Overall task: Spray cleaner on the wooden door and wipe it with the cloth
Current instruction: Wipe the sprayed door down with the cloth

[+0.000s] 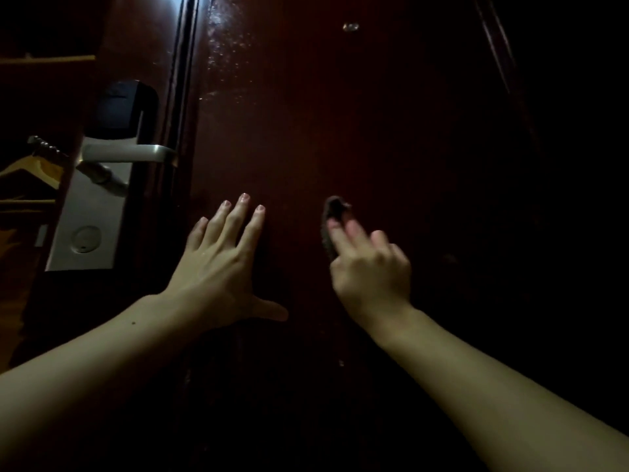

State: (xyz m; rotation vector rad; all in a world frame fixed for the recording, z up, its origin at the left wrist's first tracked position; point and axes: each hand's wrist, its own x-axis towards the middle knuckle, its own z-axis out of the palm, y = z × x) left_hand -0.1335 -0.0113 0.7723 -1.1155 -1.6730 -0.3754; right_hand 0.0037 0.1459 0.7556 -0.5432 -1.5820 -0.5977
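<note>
Dim shot, one dark red-brown wooden door (340, 114) fills most of the view, glossy finish, fine wet speckle and streaks catching light on its upper left part. Two bare hands on it. Left hand (221, 264) lies flat on the door panel, fingers spread, thumb out to the side, grasping nothing. Right hand (371, 270) is near it, a gap of bare door between them; its fingers press a small dark cloth (332, 219) against the door, the cloth showing past the fingertips and along the hand's left edge, rough fuzzy texture, colour hard to tell in this light. Hand is blurred, so exact finger grip on the cloth is unclear, but it is holding it to the surface. One small shiny oval fitting (350, 27) high on the door, detail too small to tell. Vertical moulded edge strip (183, 97) runs down left of the panel. Left of that, one lock plate (92, 212), flat brushed silver metal, rectangular, with one round keyhole disc (86, 239) low on it and a black rounded cap (122, 109) on top. One metal lever handle (131, 153), satin finish, points right toward the edge strip. Far left, one pale wooden hanger (34, 172), partly in view. No readable writing or brand anywhere.
</note>
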